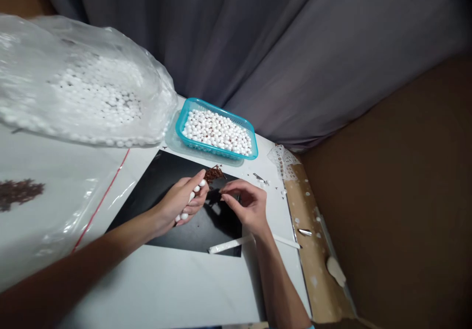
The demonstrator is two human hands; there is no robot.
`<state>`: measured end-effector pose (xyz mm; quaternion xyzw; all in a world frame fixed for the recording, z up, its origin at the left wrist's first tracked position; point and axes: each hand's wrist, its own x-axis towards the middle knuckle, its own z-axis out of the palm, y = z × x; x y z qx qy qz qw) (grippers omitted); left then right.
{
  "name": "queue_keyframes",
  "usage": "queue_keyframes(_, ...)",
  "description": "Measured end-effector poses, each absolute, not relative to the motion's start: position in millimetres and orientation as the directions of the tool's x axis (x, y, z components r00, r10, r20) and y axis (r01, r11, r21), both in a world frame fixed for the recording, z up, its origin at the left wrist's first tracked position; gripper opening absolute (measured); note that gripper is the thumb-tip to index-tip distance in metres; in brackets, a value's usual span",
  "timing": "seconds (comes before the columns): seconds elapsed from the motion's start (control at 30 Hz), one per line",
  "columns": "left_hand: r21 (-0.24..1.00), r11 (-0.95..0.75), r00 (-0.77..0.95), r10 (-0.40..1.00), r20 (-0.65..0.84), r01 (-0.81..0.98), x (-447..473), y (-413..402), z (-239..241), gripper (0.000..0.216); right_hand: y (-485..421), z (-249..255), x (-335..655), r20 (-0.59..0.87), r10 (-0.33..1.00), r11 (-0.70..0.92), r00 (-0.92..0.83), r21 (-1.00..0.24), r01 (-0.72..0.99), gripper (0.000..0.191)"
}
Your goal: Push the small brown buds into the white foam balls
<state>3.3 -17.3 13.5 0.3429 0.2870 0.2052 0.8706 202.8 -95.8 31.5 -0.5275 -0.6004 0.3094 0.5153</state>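
Observation:
My left hand (186,198) is closed around several small white balls (192,194) and a cluster of little brown pieces (214,173) that sticks out past the thumb. Just to the right of that cluster, my right hand (246,198) has thumb and forefinger brought together in a pinch; whatever lies between the tips is too small to make out. Both hands are over a black sheet (177,240) on a white table. Beyond them stands a turquoise basket (254,147) of white balls with brown bits among them.
A large clear bag (155,117) of white balls lies at the back left. Nearer is a zip bag (73,181) with brown pieces (20,192). A white stick-like pen (228,245) crosses the sheet's front edge. White lace (284,162) lies at the right, and a dark curtain (236,48) hangs behind.

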Motion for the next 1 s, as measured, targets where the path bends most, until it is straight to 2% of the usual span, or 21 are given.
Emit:
queue_keyframes(0.1,0.719,0.687,0.768,0.517,-0.377,-0.110,4.0,-17.5,10.6,0.056,-98.5,34.0,197.2,0.333,0.942,0.302,0.040,-0.895,0.328,0.015)
queue_keyframes(0.33,0.736,0.677,0.799,0.441,-0.408,0.002,7.8,-21.5,8.6,0.058,-100.5,31.6,193.9,0.395,0.918,0.369,0.047,-0.889,0.271,0.012)
queue_keyframes(0.73,0.729,0.685,0.745,0.477,-0.466,0.017,10.0,-25.5,5.6,0.058,-100.1,28.1,180.8,0.263,0.961,0.229,0.082,-0.928,0.293,0.005)
queue_keyframes(1.0,0.777,0.628,0.743,0.499,-0.446,0.044,10.2,-25.9,8.5,0.063,-100.0,23.4,181.7,0.232,0.969,0.204,0.089,-0.945,0.255,0.005)
